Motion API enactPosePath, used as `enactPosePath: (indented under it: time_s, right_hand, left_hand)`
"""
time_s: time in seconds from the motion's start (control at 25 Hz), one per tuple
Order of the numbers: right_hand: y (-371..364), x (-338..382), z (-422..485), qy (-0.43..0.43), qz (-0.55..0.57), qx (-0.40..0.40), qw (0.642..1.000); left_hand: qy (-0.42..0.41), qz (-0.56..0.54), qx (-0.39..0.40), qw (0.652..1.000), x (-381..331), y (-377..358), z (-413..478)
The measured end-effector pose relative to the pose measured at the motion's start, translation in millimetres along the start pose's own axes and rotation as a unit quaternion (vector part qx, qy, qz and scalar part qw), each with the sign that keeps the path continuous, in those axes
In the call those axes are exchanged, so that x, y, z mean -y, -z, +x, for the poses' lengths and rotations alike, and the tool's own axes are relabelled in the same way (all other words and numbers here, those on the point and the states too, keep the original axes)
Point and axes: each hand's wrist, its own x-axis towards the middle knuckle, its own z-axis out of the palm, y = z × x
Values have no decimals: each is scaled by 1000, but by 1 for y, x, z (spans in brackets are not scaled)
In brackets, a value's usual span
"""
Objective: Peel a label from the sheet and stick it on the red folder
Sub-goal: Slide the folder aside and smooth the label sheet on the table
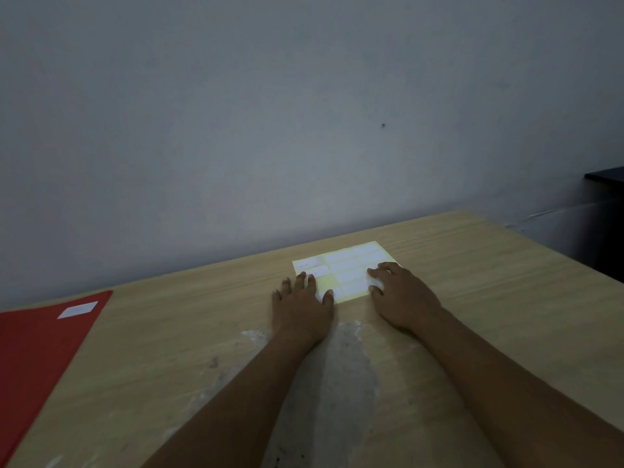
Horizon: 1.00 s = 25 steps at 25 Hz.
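Observation:
A pale yellow label sheet (347, 270) with several white labels lies flat on the wooden table (175, 332), near the far edge. My left hand (300, 305) rests palm down on the sheet's near left corner, fingers spread. My right hand (401, 298) lies on the sheet's right side, its fingertips curled onto a white label at the near right. Whether a label edge is lifted I cannot tell. The red folder (37, 349) lies far to the left, with one white label (78, 310) stuck near its far corner.
A grey wall (304, 113) stands right behind the table. A whitish worn patch (341, 383) marks the tabletop between my forearms. A dark piece of furniture (604, 177) stands beyond the table's right edge.

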Motion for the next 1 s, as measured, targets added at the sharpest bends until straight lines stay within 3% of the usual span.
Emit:
enactPosePath:
  time_s: [1.0]
  right_hand:
    - [-15,-9,40,11,-52,10,999]
  left_hand:
    - [-1,4,14,1000,1,-2,37]
